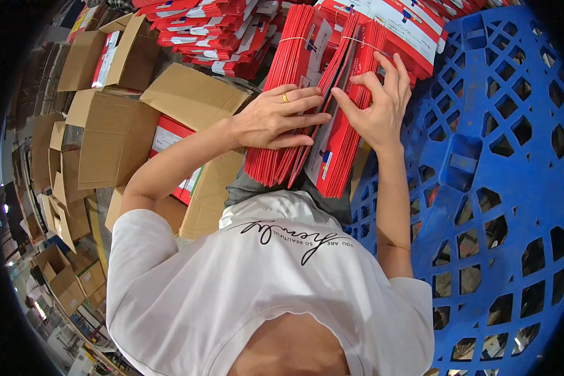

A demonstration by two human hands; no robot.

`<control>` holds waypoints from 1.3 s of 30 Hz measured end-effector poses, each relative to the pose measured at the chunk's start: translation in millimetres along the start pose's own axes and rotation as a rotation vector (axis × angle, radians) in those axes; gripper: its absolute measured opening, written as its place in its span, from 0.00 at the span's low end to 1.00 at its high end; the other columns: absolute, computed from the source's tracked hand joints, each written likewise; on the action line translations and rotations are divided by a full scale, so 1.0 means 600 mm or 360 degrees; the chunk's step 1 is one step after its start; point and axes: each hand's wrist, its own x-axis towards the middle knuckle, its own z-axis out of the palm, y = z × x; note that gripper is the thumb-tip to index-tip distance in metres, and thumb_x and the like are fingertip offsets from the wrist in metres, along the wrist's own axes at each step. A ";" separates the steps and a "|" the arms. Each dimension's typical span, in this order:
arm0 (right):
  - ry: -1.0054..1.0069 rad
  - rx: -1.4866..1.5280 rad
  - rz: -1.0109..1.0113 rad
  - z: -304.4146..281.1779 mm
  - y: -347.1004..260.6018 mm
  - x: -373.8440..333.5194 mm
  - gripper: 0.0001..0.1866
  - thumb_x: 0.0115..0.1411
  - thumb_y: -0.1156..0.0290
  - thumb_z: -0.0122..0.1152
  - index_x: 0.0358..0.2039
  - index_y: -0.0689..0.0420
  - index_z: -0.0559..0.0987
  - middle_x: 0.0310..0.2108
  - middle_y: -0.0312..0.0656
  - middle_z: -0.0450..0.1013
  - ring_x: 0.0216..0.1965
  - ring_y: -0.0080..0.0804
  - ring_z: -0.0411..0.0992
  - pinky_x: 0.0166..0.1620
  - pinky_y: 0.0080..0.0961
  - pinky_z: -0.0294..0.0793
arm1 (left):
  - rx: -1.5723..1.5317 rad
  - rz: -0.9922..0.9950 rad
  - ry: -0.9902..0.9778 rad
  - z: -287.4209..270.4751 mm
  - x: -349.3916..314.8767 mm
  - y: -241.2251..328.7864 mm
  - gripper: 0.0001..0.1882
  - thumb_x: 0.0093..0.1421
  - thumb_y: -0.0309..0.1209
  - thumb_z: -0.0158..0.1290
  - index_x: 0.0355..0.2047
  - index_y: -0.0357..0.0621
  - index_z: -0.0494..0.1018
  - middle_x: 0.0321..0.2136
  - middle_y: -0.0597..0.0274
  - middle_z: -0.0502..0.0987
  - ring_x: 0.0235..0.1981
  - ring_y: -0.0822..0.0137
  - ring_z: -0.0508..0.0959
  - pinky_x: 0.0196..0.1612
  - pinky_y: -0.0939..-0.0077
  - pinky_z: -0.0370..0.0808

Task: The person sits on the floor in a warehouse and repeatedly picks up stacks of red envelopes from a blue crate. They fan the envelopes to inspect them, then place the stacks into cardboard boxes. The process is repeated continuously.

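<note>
Bundles of flat red cardboard envelopes stand on edge in front of me, their edges facing up. My left hand [281, 116] lies over the left bundle [266, 153], fingers stretched out toward the gap between the bundles. A gold-coloured ring is on one finger. Over the right bundle [344, 150], my right hand [382, 94] has its fingers spread, with the thumb near the envelope edges. A thin pale band [362, 42] crosses the top of the right bundle, and another band [294, 39] crosses the left one. Between them, a few envelopes lean apart, showing a dark gap.
More red envelopes [200, 28] are piled at the far side, with red and white ones [401, 28] behind the bundles. Open cardboard boxes [116, 141] stand on the left, one holding a red and white packet [169, 135]. A blue plastic lattice pallet [482, 207] fills the right.
</note>
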 end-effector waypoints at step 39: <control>-0.0093 -0.0062 -0.0073 -0.003 0.003 0.002 0.15 0.53 0.67 0.70 0.44 0.46 0.86 0.64 0.51 0.67 0.70 0.57 0.57 0.66 0.54 0.59 | -0.0069 -0.0004 0.0039 0.007 0.007 -0.002 0.27 0.63 0.41 0.62 0.57 0.37 0.75 0.60 0.50 0.73 0.64 0.53 0.73 0.62 0.56 0.73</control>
